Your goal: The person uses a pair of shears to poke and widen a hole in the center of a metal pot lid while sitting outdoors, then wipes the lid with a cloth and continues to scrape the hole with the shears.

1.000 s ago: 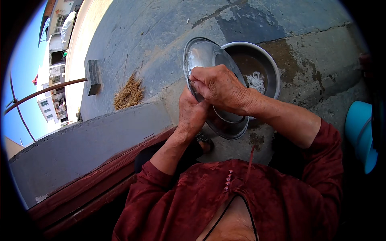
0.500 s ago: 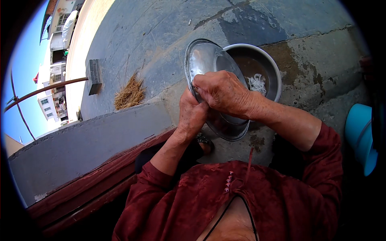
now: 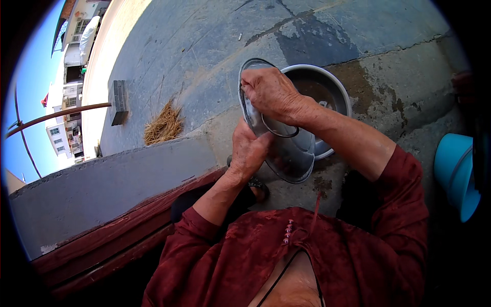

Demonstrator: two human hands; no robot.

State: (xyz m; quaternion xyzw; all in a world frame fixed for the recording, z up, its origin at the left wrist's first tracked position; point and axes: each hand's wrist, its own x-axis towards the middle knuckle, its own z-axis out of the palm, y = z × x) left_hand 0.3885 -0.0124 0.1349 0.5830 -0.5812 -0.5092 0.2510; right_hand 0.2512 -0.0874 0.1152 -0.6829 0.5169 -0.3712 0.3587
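Note:
A round metal pot lid [image 3: 291, 159] with a loop handle [image 3: 280, 131] is held up, tilted, in front of me. My left hand [image 3: 248, 149] grips its near left edge, thumb lying over the face. Against the far part of the lid, close to the rim, presses my right hand [image 3: 271, 93] with its fingers curled in; whatever lies under them is hidden. Just beyond the lid a light-rimmed metal basin [image 3: 347, 97] on the ground holds brownish water. A small bit of something white [image 3: 323, 104] shows in it beside my right forearm, which covers part of the basin.
A turquoise bucket [image 3: 452, 163] stands at the right. Straw [image 3: 163, 124] lies on the ground at the left, near a grey brick [image 3: 119, 102] and a rusty rod [image 3: 66, 111]. A low grey wall [image 3: 117, 179] runs along my left. Wet patches mark the concrete.
My right hand has slid away from my left hand, up toward the lid's far edge, uncovering the loop handle. My forearm now hides most of the white bundle in the basin.

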